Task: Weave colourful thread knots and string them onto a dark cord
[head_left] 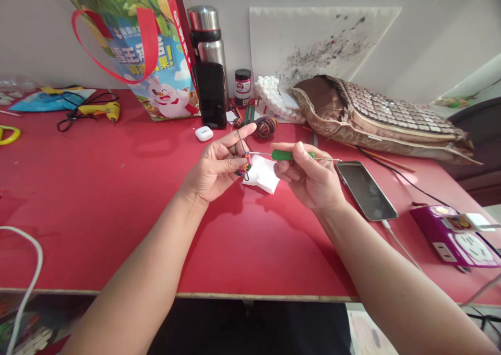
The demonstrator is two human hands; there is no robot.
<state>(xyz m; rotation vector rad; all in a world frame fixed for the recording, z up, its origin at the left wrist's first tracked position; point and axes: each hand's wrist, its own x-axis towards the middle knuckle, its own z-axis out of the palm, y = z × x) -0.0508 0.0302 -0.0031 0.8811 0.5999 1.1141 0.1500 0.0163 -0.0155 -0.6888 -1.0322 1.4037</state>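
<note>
Bright light, apparently from overhead, covers the desk [117, 198]. Soft shadows of the left hand [219, 167] and right hand [311, 175] spread toward its front edge; pale glare sits near its right edge. The steel thermos [212, 49] carries bright highlights. Wide-angle stretching shows toward the front corners, and the crochet piece's [243, 168] fine stitches are indistinct.
</note>
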